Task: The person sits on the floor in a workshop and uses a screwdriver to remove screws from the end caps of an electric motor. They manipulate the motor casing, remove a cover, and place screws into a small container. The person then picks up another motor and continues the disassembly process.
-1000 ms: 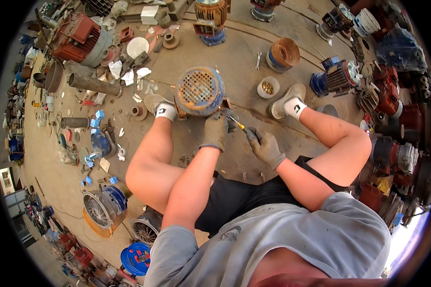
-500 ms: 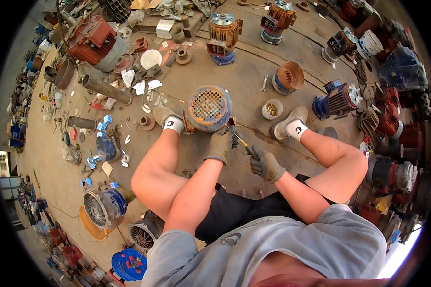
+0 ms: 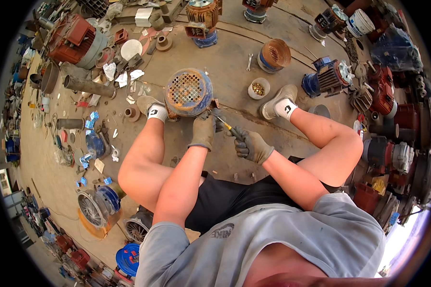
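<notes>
An electric motor [image 3: 207, 106] with blue, rusty paint stands between my feet, its round grille cover [image 3: 189, 92] facing up. My left hand [image 3: 203, 133], in a grey work glove, is at the motor's near right edge. Its fingers are curled there, but what they grip is hidden. My right hand [image 3: 255, 146], gloved too, is closed around the handle of a screwdriver [image 3: 234, 132] with yellow and dark parts. The metal shaft points up and left, its tip close to my left fingers. Whether the tip touches anything is too small to tell.
A white tub of small brass-coloured parts [image 3: 258, 89] stands by my right foot, below a rusty round cover [image 3: 276, 55] and a wrench [image 3: 249, 62]. More motors [image 3: 331, 79] line the right side. Pipes [image 3: 88, 86], paper scraps and loose parts cover the left floor.
The whole view has shifted, so the scene sits further up and left. My right hand has moved slightly right from the motor, and more of the screwdriver shows. My left hand stays at the motor's edge.
</notes>
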`<state>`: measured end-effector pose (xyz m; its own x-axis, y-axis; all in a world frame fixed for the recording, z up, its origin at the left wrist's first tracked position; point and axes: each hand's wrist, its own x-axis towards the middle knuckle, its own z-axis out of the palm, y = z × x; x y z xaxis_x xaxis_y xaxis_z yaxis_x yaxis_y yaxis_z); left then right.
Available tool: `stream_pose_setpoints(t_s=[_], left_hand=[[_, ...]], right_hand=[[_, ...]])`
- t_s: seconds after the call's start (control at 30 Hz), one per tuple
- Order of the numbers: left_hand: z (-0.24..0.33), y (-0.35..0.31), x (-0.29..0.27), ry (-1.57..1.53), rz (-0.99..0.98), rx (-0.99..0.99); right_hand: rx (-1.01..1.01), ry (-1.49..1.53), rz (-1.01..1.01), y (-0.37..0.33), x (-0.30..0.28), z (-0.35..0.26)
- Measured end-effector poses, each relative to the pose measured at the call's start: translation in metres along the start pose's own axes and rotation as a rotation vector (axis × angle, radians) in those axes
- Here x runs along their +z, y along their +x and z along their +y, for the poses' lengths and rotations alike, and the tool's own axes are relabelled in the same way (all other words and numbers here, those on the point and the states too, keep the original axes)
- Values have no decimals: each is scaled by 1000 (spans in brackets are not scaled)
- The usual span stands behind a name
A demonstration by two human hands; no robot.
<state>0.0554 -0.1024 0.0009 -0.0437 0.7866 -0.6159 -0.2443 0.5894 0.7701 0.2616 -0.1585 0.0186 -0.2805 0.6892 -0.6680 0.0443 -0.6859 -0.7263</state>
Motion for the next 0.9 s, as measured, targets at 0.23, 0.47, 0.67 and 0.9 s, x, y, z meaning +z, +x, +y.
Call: stream_pose_setpoints(t_s=[0.23,0.47,0.67,0.9], left_hand=[[142,-69,9,1016,300,435],[126,40,-49,852,504,692],[113,45,-49,964,446,788],[122,35,-39,780,458,636]], right_hand=[[-675,-1013,488,-9,3,-26],[-420,-736,321,4,20,-21],[-45,-66,19,8,10,-24],[82,265,-174,14,-1,-22]])
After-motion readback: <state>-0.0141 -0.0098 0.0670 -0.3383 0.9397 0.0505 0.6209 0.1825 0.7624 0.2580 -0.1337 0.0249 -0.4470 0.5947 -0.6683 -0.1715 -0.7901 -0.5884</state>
